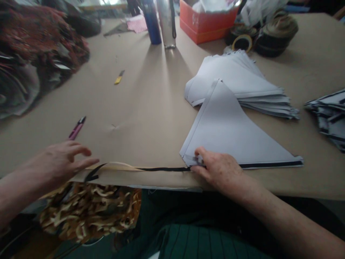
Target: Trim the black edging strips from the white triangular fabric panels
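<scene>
One tabletop (140, 90) carries one white panel (223, 126), near its front edge. Our right hand (218, 167) rests on the panel's lower left corner, fingers nearly together beside one black strip (164, 169). Our left hand (64, 156) hovers, fingers apart, near one pen (77, 127).

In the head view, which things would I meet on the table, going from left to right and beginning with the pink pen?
Pink pen → small yellow-and-dark object → blue bottle → shiny bottle → red box → large dark roll → black-and-white pieces.
</scene>
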`<state>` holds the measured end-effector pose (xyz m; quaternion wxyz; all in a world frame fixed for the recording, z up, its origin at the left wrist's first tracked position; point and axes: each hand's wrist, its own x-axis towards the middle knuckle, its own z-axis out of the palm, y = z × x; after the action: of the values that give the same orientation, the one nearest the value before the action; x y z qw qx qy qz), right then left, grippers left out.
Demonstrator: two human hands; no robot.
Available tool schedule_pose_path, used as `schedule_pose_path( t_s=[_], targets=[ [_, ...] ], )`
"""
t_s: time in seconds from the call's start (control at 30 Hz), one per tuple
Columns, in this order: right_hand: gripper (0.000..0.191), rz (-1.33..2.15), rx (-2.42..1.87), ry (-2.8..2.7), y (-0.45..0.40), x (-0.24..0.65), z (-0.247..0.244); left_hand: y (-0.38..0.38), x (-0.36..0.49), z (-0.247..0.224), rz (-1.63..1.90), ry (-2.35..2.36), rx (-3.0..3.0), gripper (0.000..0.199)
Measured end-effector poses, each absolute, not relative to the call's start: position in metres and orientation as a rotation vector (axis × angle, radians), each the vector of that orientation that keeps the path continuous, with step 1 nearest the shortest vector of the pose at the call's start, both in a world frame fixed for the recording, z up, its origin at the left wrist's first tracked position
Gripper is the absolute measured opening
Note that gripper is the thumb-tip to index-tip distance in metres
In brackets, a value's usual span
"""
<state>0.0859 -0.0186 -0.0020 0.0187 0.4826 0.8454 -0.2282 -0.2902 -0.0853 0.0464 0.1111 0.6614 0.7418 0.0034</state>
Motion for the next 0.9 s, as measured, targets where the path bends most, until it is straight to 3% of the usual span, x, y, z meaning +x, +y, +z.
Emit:
schedule_pose_path(
  t_s=[0.13,0.23,0.43,0.63,0.9],
  targets=[
    [0.019,-1.210,1.495,2.623,-0.019,0.102,0.004,-0.078,-0.236,0.054,0.063,1.976,2.091,0.034],
    [0.017,-1.361,1.462,2.680,-0.024,0.109,0.006,-0.077,-0.182,0.048,0.253,1.617,2.178,0.025],
    [0.019,-1.378,1.495,2.801,-0.033,0.106,0.001,-0.078,-0.108,0.029,0.088,1.589,2.180,0.019],
    [0.016,-1.474,1.492,2.697,-0.043,0.098,-0.007,-0.080,-0.088,0.014,-0.161,1.754,2.213,0.010],
    [0.009,-1.308,1.519,2.605,-0.049,0.096,-0.013,-0.071,-0.088,0.016,-0.290,1.722,2.173,0.024]
  ],
)
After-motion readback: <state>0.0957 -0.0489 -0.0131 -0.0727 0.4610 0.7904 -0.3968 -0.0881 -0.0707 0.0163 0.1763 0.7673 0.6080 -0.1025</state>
